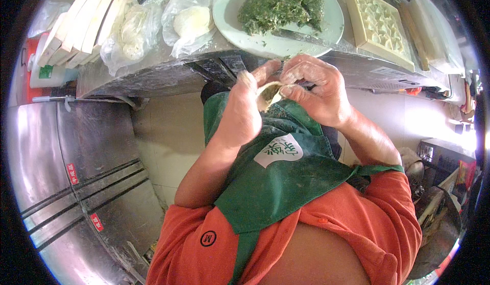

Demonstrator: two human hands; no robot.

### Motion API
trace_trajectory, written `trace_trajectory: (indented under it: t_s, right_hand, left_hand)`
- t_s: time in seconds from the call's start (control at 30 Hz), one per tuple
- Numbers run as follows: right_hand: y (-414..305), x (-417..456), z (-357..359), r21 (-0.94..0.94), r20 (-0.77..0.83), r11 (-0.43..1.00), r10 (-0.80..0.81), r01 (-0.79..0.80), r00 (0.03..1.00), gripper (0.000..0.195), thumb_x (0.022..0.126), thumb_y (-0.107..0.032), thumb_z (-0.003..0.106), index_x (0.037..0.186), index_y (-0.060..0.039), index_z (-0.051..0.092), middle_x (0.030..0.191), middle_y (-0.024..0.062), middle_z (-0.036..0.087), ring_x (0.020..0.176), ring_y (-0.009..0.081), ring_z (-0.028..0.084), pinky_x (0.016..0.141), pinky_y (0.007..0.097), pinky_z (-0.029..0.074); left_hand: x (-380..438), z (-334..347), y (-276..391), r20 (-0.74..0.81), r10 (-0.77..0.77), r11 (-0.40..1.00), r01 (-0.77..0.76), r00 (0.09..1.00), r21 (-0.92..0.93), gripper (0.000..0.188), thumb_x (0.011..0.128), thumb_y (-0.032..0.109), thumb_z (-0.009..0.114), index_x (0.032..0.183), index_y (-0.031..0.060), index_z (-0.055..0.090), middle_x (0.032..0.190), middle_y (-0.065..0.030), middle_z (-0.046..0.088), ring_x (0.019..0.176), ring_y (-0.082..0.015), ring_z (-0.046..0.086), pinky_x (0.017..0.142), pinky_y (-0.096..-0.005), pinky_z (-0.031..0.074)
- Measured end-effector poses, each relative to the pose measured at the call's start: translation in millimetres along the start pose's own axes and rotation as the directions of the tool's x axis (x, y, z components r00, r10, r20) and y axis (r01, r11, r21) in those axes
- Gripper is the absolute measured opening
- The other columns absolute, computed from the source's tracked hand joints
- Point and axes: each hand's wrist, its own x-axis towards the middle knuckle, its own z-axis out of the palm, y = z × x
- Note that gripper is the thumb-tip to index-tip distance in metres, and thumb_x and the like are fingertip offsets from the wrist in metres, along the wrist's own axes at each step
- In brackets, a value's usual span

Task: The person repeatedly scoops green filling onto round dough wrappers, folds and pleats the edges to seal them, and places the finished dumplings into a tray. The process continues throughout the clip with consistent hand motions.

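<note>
Between my two floury hands is a thin round dough wrapper point(271, 90) folded up around dark green filling. My left hand point(245, 101) cups it from the left, with the thumb upright along its side. With thumb and bent fingers, my right hand point(316, 87) pinches the wrapper's right edge. Just beyond the hands, a large white plate point(226, 24) carries a mound of chopped green filling point(283, 3). A flat spreading blade point(302, 36) lies across the plate's near side.
Right of the plate, a shallow wooden tray point(356, 17) holds rows of folded dumplings. Dough lumps in clear plastic bags point(191, 20) lie to the left, beside stacked pale wooden trays point(76, 24). The steel counter edge point(153, 64) runs across; a steel cabinet point(95, 139) stands left.
</note>
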Motion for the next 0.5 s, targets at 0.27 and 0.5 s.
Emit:
trace_trajectory:
  t_s: [0.27, 0.5]
  right_hand:
    - [-14, 0, -5, -0.181, -0.029, 0.983, 0.025, -0.03, 0.999, 0.008, 0.085, -0.008, 0.068, 0.088, -0.0012, 0.064, 0.083, 0.0152, 0.064, 0.079, 0.0342, 0.065, 0.071, 0.0405, 0.053]
    - [-17, 4, -19, -0.185, 0.08, 0.978, 0.111, -0.095, 0.991, 0.014, 0.09, -0.011, 0.068, 0.095, 0.0013, 0.064, 0.09, 0.0161, 0.064, 0.081, 0.0292, 0.064, 0.073, 0.0369, 0.051]
  left_hand:
    - [-2, -3, -17, 0.09, 0.636, 0.613, -0.574, 0.766, 0.543, 0.024, 0.09, 0.004, 0.067, 0.11, -0.0082, 0.068, 0.089, -0.0133, 0.072, 0.08, -0.013, 0.066, 0.072, -0.0269, 0.053]
    - [-6, 11, -13, -0.132, 0.367, 0.927, -0.35, 0.921, 0.135, 0.023, 0.091, 0.003, 0.067, 0.109, -0.0099, 0.069, 0.095, -0.0097, 0.073, 0.083, -0.0106, 0.064, 0.076, -0.025, 0.052]
